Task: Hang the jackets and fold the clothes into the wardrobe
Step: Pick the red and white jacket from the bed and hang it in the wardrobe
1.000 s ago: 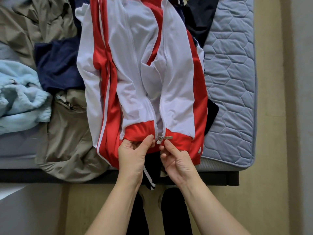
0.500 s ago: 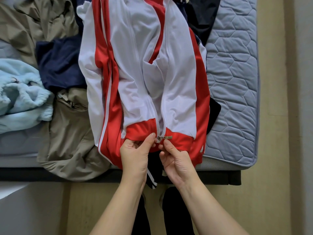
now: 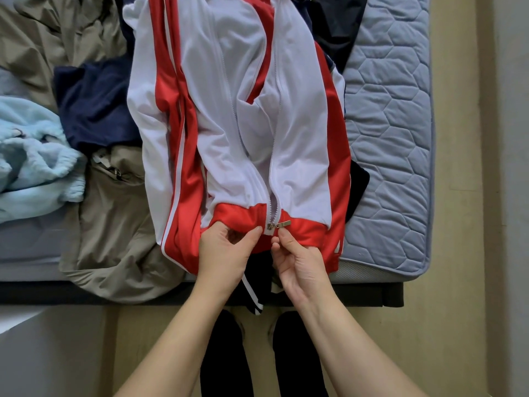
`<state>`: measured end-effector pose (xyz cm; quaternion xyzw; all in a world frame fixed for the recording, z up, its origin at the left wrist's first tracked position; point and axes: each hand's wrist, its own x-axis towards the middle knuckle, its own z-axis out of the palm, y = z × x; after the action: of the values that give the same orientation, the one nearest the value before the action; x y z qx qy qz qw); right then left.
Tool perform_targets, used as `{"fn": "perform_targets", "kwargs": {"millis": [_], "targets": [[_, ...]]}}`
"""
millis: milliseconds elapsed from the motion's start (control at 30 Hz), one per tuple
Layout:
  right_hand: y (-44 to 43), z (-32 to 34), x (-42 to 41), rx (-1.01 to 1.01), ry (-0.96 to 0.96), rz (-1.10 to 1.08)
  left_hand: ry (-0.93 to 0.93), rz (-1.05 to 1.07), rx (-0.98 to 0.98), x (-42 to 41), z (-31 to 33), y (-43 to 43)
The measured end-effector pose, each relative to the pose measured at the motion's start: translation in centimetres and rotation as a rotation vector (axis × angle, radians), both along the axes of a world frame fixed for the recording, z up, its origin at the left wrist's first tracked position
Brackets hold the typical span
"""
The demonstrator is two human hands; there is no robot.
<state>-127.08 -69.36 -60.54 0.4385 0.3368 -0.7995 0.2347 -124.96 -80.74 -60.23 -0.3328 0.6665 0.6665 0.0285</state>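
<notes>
Red-and-white track jacket (image 3: 243, 124) lies front-up on the bed (image 3: 395, 138), hem toward 6 o'clock at the mattress edge. Zipper slider (image 3: 272, 225) sits at the very bottom, with the teeth above it open.

Left hand (image 3: 226, 253): grip clamped on the red hem, just left of the slider. Right hand (image 3: 297, 262): grip pinched on the hem, directly under the pull tab.

Progress, as judged: early. The jacket is not zipped or hung. Unfolded clothes remain: khaki garment (image 3: 114, 239) at 8 o'clock, light-blue fleece (image 3: 31, 156) at 9, navy garment (image 3: 94, 104) at 10.

Versus half a second back: hands hold the same spots and the slider has not climbed.
</notes>
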Motion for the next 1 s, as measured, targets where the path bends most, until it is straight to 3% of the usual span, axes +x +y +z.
{"fn": "perform_targets", "kwargs": {"millis": [167, 233, 300, 367, 467, 600, 833, 1000], "targets": [[0.9, -1.1, 0.6, 0.079, -0.052, 0.002, -0.085, -0.260, -0.171, -0.2, -0.5, -0.5], [1.5, -1.1, 0.6, 0.175, -0.105, 0.171, -0.149, -0.273, -0.154, 0.0, -0.8, -0.3], [2.7, -1.1, 0.4, 0.520, -0.065, 0.587, -0.205, -0.263, -0.137, 0.6, -1.0, -0.3], [4.0, -0.8, 0.0, 0.985, 0.115, 1.039, -0.242, -0.237, -0.120, 1.2, -1.2, -0.3], [4.4, 0.5, -0.4, 1.385, 0.322, 1.339, -0.261, -0.226, -0.108, 1.5, -1.3, -0.4], [3.6, 1.3, -1.3, 1.357, 0.746, 1.465, -0.253, -0.219, -0.073, 1.0, -1.2, -0.2], [3.0, 0.5, -2.3, 1.310, 1.088, 1.716, -0.260, -0.262, -0.152, 1.2, -1.7, -0.8], [2.5, -0.2, -4.1, 1.325, 1.158, 2.172, -0.283, -0.390, -0.339, 1.6, -2.0, -0.4]]}}
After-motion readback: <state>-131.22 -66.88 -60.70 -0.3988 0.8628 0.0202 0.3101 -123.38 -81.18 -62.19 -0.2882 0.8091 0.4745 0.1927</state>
